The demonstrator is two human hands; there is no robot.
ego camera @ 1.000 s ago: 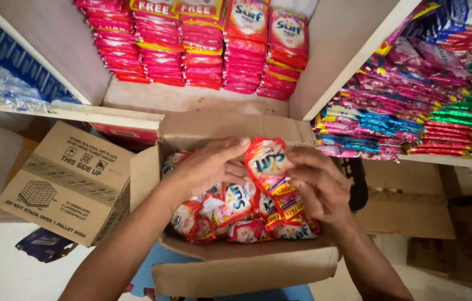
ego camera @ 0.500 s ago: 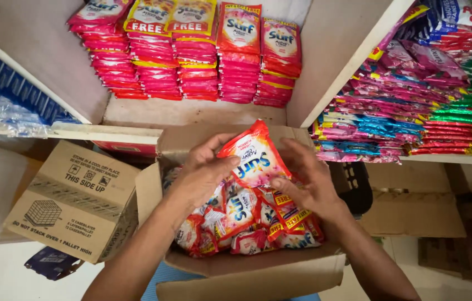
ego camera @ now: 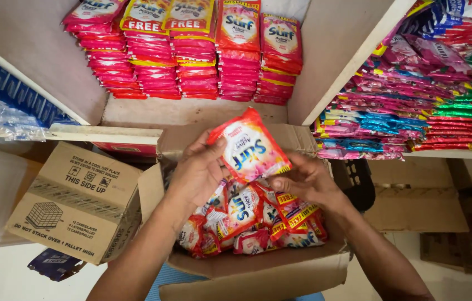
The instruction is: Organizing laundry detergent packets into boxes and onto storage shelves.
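Here, a single glossy red and pink sachet (ego camera: 250, 146) is held tilted between both hands above an open carton. The left hand (ego camera: 200, 170) is curled around the sachet's left edge, thumb laid on the front, while the right hand (ego camera: 303, 181) is pinched on its lower right corner with fingertips drawn close together. The sachet is flat, roughly square and of crinkled plastic film, with a white patch across its face.

Directly beneath the hands, a heap of similar sachets (ego camera: 253, 220) is seen lying loose and overlapping inside the cardboard carton (ego camera: 258, 273), whose matte brown flaps are folded outward. To the left of the left hand, a closed corrugated box (ego camera: 74, 203) with black printed marks is set at a slant, just beside the carton. Below that box a dark blue packet (ego camera: 52, 263) is partly shown on a pale floor.

Beyond the hands, a plain white shelf compartment (ego camera: 191, 111) is filled along its back with neat upright stacks of red and pink sachets (ego camera: 191, 50). Past the right hand, behind a slanted white divider (ego camera: 347, 61), flat packets in pink, blue, green and red (ego camera: 414, 106) are piled in layers. Far to the left, blue and clear plastic packs (ego camera: 7, 111) are stacked on another shelf.
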